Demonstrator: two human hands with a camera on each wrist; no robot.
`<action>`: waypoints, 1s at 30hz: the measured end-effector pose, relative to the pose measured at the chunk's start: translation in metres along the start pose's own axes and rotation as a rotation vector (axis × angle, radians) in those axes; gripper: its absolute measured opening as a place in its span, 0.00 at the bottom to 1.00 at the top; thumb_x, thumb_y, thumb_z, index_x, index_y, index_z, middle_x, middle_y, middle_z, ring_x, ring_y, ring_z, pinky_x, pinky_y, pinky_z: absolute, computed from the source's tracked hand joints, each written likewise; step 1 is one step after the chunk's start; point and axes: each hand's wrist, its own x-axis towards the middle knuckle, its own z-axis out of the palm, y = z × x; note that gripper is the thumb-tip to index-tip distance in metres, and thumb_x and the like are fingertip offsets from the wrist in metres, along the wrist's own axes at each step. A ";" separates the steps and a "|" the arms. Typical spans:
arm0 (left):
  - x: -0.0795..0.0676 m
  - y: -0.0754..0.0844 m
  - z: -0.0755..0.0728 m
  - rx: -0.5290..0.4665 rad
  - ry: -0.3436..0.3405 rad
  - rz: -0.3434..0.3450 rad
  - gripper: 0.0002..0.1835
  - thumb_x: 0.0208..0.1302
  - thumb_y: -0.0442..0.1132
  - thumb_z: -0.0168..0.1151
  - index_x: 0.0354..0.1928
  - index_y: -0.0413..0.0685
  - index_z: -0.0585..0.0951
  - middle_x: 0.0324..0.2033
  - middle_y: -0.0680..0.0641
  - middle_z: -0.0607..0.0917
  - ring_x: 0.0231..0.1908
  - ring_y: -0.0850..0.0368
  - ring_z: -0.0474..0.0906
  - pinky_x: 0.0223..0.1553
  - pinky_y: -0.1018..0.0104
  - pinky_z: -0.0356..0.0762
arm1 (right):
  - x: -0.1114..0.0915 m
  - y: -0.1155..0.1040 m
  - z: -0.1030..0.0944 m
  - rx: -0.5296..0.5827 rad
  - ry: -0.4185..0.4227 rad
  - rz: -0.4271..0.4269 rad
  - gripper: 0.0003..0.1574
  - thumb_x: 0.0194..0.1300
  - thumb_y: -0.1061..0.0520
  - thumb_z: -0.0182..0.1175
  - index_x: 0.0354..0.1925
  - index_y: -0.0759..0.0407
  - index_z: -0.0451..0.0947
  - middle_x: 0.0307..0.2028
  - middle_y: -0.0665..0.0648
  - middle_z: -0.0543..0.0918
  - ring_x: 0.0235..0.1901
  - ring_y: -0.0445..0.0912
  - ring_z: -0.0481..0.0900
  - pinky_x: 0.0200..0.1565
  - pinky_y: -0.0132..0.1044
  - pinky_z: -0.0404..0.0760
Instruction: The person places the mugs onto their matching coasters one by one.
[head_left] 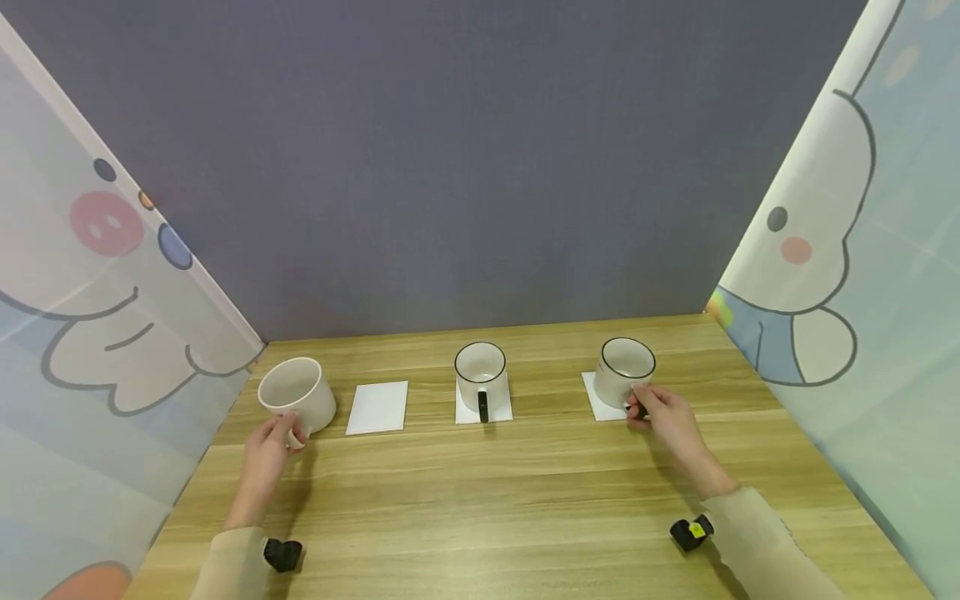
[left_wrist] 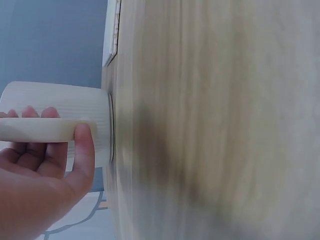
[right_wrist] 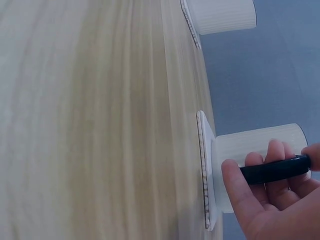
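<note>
At the left of the table, my left hand (head_left: 272, 446) grips the handle of a wide all-white mug (head_left: 315, 406). In the left wrist view, fingers wrap through the mug's pale handle (left_wrist: 45, 130), and its base looks to be on or just above the wood. On the right, my right hand (head_left: 670, 419) holds the black handle (right_wrist: 275, 170) of a white mug with a dark rim (head_left: 617, 388). That mug sits on a white square coaster (right_wrist: 207, 175). A matching dark-rimmed mug (head_left: 480, 385) stands on the middle coaster, its black handle facing me.
Between the left and middle mugs lies a bare white square coaster (head_left: 377, 407). The wooden table (head_left: 480, 500) ends at a grey back panel (head_left: 480, 167). Cartoon-printed curtains (head_left: 82, 333) hang on both sides, close to the table's left and right edges.
</note>
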 end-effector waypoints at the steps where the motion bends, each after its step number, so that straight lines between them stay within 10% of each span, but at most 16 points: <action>1: 0.000 0.000 0.000 -0.005 -0.001 0.004 0.23 0.82 0.45 0.46 0.33 0.32 0.74 0.26 0.50 0.78 0.34 0.61 0.75 0.39 0.69 0.78 | 0.000 0.000 0.000 0.001 -0.002 -0.001 0.27 0.82 0.50 0.48 0.46 0.77 0.74 0.35 0.58 0.79 0.36 0.42 0.79 0.45 0.40 0.87; 15: 0.001 -0.001 -0.003 0.017 0.013 0.033 0.23 0.82 0.44 0.46 0.33 0.32 0.76 0.24 0.52 0.78 0.31 0.61 0.75 0.37 0.71 0.76 | -0.005 0.004 -0.002 -0.025 -0.014 -0.071 0.29 0.82 0.50 0.48 0.48 0.79 0.75 0.40 0.61 0.80 0.41 0.45 0.80 0.47 0.41 0.86; 24: 0.006 -0.002 -0.006 0.024 -0.005 -0.017 0.23 0.82 0.44 0.46 0.32 0.35 0.78 0.26 0.52 0.78 0.33 0.60 0.75 0.39 0.69 0.76 | -0.008 -0.011 -0.011 -0.519 -0.015 -0.153 0.34 0.81 0.41 0.46 0.52 0.71 0.79 0.40 0.67 0.84 0.35 0.52 0.80 0.33 0.42 0.80; 30: 0.003 -0.001 -0.006 0.035 -0.017 -0.004 0.25 0.82 0.47 0.46 0.32 0.34 0.77 0.25 0.53 0.78 0.33 0.60 0.76 0.39 0.70 0.76 | -0.012 -0.024 -0.018 -0.699 0.023 -0.245 0.31 0.81 0.45 0.47 0.55 0.71 0.80 0.43 0.66 0.86 0.41 0.59 0.83 0.42 0.55 0.80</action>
